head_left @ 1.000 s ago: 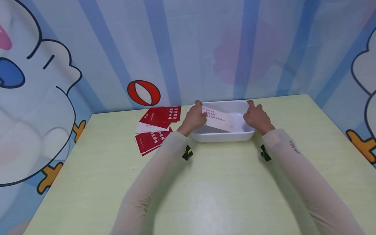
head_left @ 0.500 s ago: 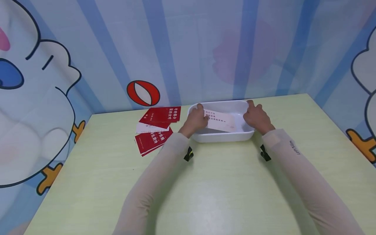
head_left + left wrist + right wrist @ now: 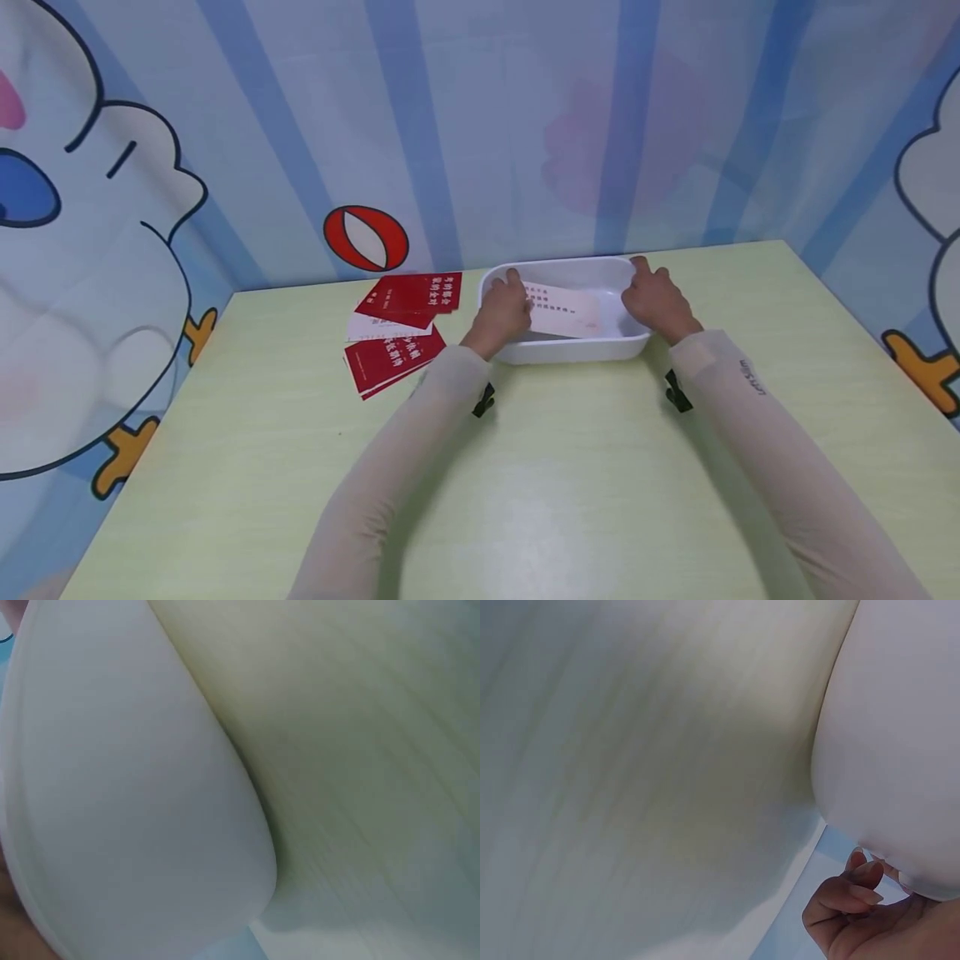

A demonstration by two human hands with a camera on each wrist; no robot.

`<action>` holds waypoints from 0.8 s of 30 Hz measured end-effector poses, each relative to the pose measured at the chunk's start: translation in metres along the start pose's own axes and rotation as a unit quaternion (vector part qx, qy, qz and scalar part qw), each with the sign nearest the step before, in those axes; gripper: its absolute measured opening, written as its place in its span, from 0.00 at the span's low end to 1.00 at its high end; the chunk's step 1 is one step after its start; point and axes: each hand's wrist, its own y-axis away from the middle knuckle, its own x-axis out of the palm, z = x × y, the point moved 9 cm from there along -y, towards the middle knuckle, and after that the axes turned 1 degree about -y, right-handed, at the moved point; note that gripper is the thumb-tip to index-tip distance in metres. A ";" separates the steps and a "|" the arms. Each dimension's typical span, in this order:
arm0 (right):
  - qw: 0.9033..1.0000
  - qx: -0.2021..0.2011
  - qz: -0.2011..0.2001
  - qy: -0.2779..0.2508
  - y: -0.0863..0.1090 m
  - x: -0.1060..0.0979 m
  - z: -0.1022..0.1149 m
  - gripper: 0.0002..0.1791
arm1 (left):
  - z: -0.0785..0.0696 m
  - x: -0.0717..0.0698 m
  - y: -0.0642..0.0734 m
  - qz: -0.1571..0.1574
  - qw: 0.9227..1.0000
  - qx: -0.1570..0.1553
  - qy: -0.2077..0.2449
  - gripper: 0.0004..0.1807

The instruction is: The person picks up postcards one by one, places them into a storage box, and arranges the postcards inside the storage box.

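A white rectangular plastic tray (image 3: 577,352) stands at the back of the table. Over its left end, my left hand (image 3: 501,315) pinches the left end of a pale card (image 3: 566,315) printed with dark characters, which slants down into the tray. My right hand (image 3: 662,302) grips the tray's right rim at the far corner. In the right wrist view, the curled fingers (image 3: 855,892) show below the tray's outer wall (image 3: 892,735). The left wrist view is mostly filled by the tray wall (image 3: 135,787), with a sliver of hand at its lower left edge.
Left of the tray, red cards (image 3: 416,293) with white characters lie overlapping, a white card (image 3: 378,327) partly under them. More red cards (image 3: 390,360) lie in front. A patterned blue curtain (image 3: 517,133) rises behind the pale green table (image 3: 570,483).
My left hand has moved slightly right and down toward the near side of the tray, and the card has lowered to lie flatter in it. The right hand stays on the rim.
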 end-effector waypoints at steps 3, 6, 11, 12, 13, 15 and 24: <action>1.000 0.000 0.000 0.000 0.001 0.000 0.000 0.34 | -0.002 0.000 0.003 0.000 1.000 0.000 -0.012 0.33; 1.000 0.002 -0.001 -0.003 0.001 -0.001 0.000 0.34 | -0.003 0.000 0.005 -0.003 1.000 -0.004 -0.016 0.33; 1.000 0.002 -0.001 -0.012 0.002 -0.001 0.000 0.34 | -0.003 0.000 0.007 -0.007 1.000 -0.005 -0.019 0.33; 1.000 0.002 0.000 -0.014 0.002 -0.001 0.000 0.34 | -0.003 0.001 0.007 -0.008 1.000 -0.005 -0.021 0.33; 1.000 0.001 0.001 -0.015 0.003 -0.001 0.000 0.34 | -0.003 0.001 0.007 -0.009 1.000 -0.005 -0.024 0.33; 1.000 0.001 0.004 -0.016 0.003 0.000 0.001 0.34 | -0.003 0.002 0.008 -0.010 1.000 -0.004 -0.029 0.33; 1.000 0.006 0.005 -0.013 0.002 -0.001 0.000 0.33 | -0.003 0.004 0.007 -0.014 0.999 -0.008 -0.037 0.33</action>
